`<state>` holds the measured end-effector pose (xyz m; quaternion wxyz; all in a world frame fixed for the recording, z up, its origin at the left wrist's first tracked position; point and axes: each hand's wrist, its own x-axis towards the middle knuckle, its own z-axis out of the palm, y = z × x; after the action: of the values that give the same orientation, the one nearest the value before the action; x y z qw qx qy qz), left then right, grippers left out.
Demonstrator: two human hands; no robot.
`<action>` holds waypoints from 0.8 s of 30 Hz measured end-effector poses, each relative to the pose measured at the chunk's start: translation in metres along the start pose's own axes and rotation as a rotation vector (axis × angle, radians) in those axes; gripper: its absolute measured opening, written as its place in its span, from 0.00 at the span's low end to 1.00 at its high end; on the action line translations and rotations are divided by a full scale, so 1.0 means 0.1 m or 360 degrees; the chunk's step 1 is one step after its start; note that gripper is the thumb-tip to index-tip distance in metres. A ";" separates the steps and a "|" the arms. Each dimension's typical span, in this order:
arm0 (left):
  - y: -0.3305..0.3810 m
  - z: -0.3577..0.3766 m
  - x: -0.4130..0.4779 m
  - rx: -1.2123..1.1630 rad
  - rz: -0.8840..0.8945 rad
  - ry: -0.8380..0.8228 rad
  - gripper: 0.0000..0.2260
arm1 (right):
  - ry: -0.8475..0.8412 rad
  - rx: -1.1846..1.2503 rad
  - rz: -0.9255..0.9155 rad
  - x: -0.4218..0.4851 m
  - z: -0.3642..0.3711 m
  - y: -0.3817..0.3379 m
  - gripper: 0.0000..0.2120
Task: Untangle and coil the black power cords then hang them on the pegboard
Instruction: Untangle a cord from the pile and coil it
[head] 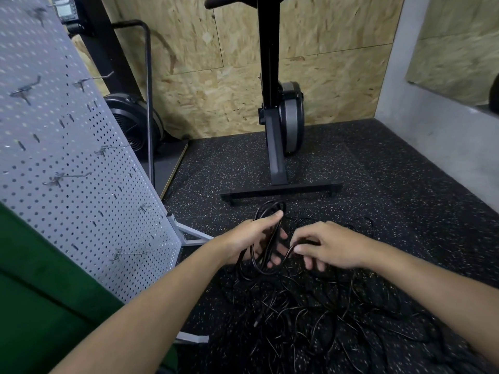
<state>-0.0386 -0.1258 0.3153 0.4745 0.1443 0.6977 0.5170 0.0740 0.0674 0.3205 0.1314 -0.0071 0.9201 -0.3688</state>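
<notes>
We see the black speckled floor (391,184) filling the middle and right of the frame, and behind it a chipboard wall (216,90) across the top. The grey pegboard (67,163) stands tilted along the left side on a pale metal foot, with a green surface (40,292) below it in the lower left corner. A black exercise machine (272,130) rises in the upper centre, its crossbar base flat on the floor.

The tangle of black power cords (324,314) lies spread on the floor in the lower centre and lower right, strands crossing in all directions. Both bare forearms reach in from the bottom edge and meet just above the tangle, below the machine's base.

We find the left hand (251,238) turned with its palm to the right, thumb laid across the top and fingers curled underneath. It grips a few gathered loops (273,234) of one cord, which stick out above the thumb and hang below the palm toward the heap. The right hand (332,247) is palm down just beside it. Thumb and forefinger pinch a strand that runs over to the loops, and its other fingers bend loosely downward.

Small metal hooks (25,89) jut from the pegboard, none carrying a cord. One plug end (256,323) shows at the heap's left edge.
</notes>
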 end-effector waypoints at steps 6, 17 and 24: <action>-0.01 0.08 0.03 -0.0020 -0.0071 -0.0253 0.31 | 0.0328 -0.0091 0.0057 0.08 0.04 0.00 0.19; -0.02 -0.07 0.08 -0.0227 -0.0020 -0.0251 0.28 | -0.0394 0.0171 0.0343 -0.07 -0.20 0.14 0.09; -0.06 -0.17 0.08 -0.0162 -0.0061 -0.0213 0.32 | -0.0345 0.0660 0.0286 -0.06 -0.28 0.36 0.13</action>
<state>-0.0549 -0.1324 0.3064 0.5366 0.1409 0.6399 0.5317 0.0763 0.1135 0.3172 0.2603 0.0625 0.8022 -0.5337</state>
